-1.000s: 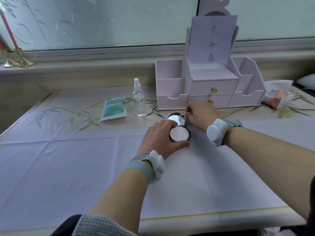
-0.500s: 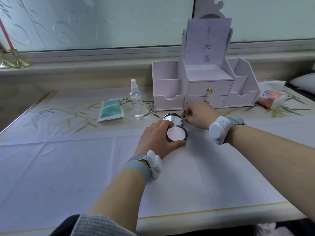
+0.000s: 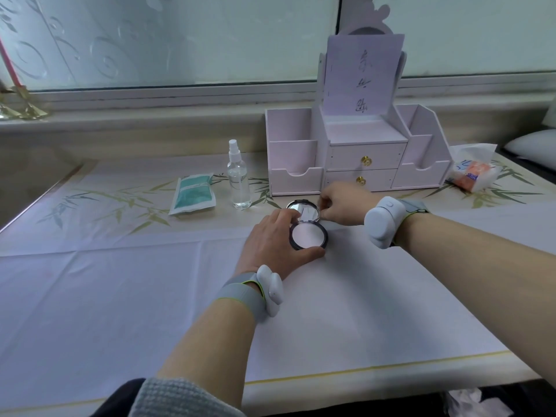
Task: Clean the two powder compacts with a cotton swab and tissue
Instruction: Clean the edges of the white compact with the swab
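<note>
One round powder compact (image 3: 308,235) lies open on the white cloth in the middle of the table, pale powder pan toward me and mirror lid (image 3: 302,209) tipped up behind it. My left hand (image 3: 270,239) grips the compact's left and front rim and holds it down. My right hand (image 3: 343,204) is at the lid's right edge with fingertips pinched on a thin cotton swab, which is mostly hidden by the fingers. I see only this one compact.
A white drawer organiser (image 3: 296,176) stands just behind the hands. Left of it are a clear spray bottle (image 3: 238,182) and a teal packet (image 3: 194,192). A tissue pack (image 3: 472,171) lies at the right. Brass candle holders (image 3: 21,106) sit on the sill at far left.
Both hands stay on the compact. My right hand's pinched fingers have shifted slightly along the right edge of the mirror lid. The view has tilted a little.
</note>
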A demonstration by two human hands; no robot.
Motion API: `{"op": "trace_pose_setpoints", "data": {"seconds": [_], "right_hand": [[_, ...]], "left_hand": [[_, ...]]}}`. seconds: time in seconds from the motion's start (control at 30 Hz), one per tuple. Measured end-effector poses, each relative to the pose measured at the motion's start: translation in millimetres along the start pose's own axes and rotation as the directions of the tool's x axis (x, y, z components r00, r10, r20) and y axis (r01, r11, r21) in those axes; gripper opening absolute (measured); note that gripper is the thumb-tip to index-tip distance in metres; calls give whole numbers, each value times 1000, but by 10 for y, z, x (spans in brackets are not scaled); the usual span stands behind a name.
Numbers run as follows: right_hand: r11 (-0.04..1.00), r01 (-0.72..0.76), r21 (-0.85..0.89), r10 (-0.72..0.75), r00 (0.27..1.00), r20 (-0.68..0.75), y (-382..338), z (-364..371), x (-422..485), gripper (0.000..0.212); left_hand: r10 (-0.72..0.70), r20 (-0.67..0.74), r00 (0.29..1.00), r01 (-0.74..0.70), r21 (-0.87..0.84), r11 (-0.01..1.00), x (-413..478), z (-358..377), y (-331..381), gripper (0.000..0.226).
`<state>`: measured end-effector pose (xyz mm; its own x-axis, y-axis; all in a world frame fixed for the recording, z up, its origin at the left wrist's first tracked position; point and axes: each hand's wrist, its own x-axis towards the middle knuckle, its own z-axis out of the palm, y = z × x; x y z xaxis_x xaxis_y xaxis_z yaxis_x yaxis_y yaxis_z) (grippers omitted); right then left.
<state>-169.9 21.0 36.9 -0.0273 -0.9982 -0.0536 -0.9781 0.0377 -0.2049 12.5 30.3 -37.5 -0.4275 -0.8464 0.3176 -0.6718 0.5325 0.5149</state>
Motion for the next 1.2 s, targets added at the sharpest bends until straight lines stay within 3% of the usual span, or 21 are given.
{"op": "trace_pose_setpoints", "data": {"seconds": [0.33,0.7,1.2], "right_hand": [[989,53,135,-58,998,32,-62,55,56,14],[985,51,162,-42,997,-62,-148,228,201,14],[998,-62,33,67,979,-190,-228,280,292,16]], "left_hand": [[-61,-13,998,60,-58,997,0,-13,4,60],[-51,-15,999,50,-54,997,-10,-1,-20,57],[-11,-42,999,9,-59,998,-20,8,-29,55]]}}
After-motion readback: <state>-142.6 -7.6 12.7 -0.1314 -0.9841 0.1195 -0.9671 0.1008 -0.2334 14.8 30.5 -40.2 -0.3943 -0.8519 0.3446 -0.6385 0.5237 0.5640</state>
